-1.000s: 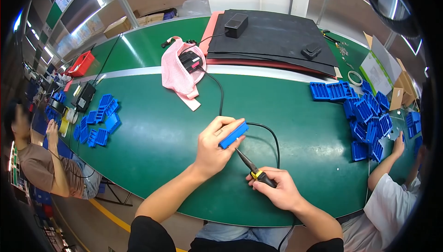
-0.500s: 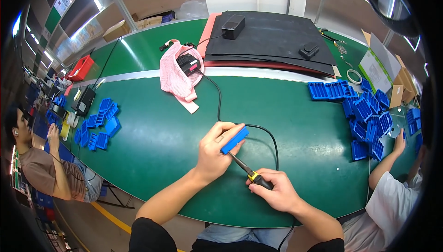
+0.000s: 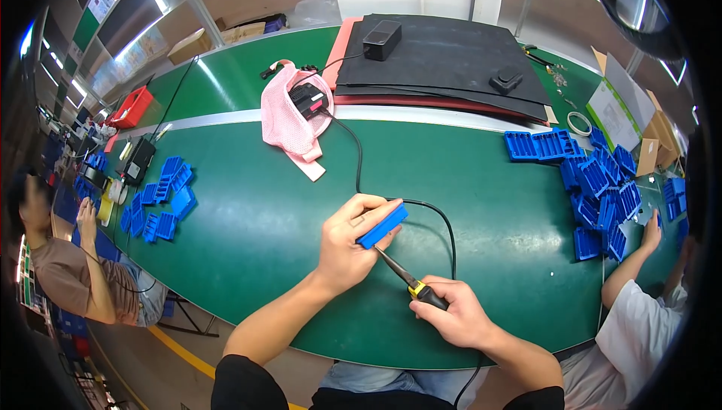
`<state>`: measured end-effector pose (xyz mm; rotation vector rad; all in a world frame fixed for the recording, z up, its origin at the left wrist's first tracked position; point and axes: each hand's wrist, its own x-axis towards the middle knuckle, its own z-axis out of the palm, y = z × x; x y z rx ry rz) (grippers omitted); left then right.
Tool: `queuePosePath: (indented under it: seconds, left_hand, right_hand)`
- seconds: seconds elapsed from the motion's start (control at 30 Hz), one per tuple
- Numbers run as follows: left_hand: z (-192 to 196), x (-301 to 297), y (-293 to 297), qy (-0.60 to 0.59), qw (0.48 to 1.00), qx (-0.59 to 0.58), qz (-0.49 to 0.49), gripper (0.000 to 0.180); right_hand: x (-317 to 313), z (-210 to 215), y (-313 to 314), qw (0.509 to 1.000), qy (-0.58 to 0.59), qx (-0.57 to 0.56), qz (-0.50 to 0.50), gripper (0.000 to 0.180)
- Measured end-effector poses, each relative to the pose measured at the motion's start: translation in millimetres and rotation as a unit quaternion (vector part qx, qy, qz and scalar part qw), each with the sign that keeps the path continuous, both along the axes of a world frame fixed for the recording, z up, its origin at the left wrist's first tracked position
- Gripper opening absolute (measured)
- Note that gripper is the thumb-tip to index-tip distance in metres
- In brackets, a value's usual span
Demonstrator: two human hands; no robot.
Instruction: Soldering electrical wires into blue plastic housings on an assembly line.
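Note:
My left hand grips a small blue plastic part just above the green table. My right hand holds a soldering iron with a yellow collar and black handle. Its metal tip points up-left and touches the underside of the blue part. The iron's black cord loops away across the table toward a black box lying on a pink cloth.
Several blue parts lie heaped at the right, where another person's arm reaches in. More blue parts lie at the left beside a seated person. Black mats with small black boxes cover the far side.
My left hand and the blue part have shifted slightly; the iron's tip stays against the part. The person at the right has moved a hand among the blue parts.

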<state>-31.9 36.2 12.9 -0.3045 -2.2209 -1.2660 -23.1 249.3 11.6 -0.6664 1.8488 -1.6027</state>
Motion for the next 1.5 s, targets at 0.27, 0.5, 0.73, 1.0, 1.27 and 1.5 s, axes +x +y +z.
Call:
queuePosePath:
  seconds: [0.27, 0.5, 0.73, 1.0, 1.27, 1.5]
  left_hand:
    - [4, -7, -19, 0.047, 0.998, -0.030, 0.008, 0.037]
    - [10, -2, -10, -0.021, 0.999, -0.030, -0.037, 0.039]
    - [-1, 6, -1, -0.167, 0.959, 0.197, -0.121, 0.035]
    - [-6, 20, 20, -0.214, 0.922, 0.251, -0.206, 0.038]
    - [3, 7, 10, -0.078, 0.979, -0.067, -0.175, 0.031]
    - [9, 8, -2, -0.200, 0.947, 0.007, -0.253, 0.031]
  right_hand:
    - [-24, -4, 19, 0.994, 0.072, -0.018, 0.074, 0.015]
    - [-52, -3, 42, 0.856, 0.392, 0.221, -0.256, 0.017]
    - [-56, -9, 45, 0.796, 0.418, 0.341, -0.274, 0.023]
    - [-29, -10, 8, 0.981, 0.115, -0.101, -0.118, 0.064]
    - [-34, -6, 14, 0.957, 0.279, 0.001, -0.078, 0.027]
    - [-36, -3, 20, 0.970, 0.242, -0.012, -0.021, 0.024]
